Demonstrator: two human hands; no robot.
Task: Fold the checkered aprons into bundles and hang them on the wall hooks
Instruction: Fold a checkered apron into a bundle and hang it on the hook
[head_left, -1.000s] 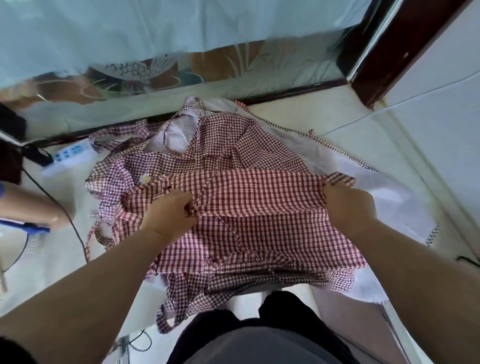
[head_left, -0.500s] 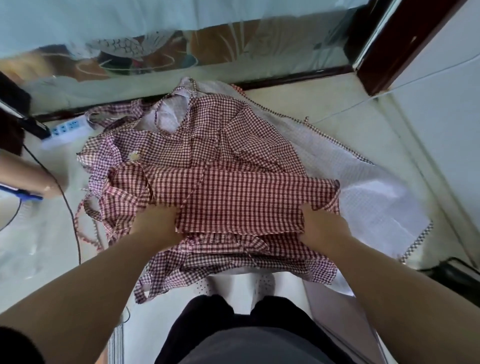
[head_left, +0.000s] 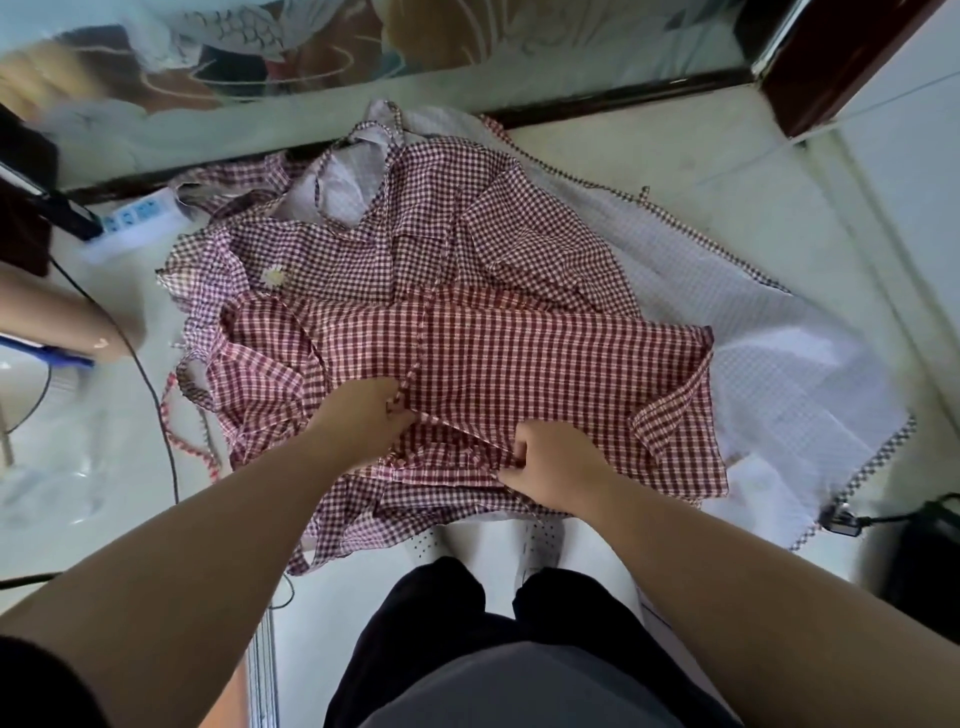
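1. Far left, I see a white power strip (head_left: 137, 218) lying on the floor (head_left: 675, 171), with a black cable (head_left: 156, 405) trailing past it towards me.
2. My left hand (head_left: 363, 421) has its fingers curled, pinching the near edge of the folded red checkered apron (head_left: 519, 364).
3. That apron lies flat on top of a rumpled heap of aprons (head_left: 415, 223) on the floor, just ahead of my feet.
4. My right hand (head_left: 556, 467), just beside the left, pinches the same near edge between thumb and curled fingers.
5. Further right, a white cloth (head_left: 805, 374) with checkered trim spreads out from under the heap.
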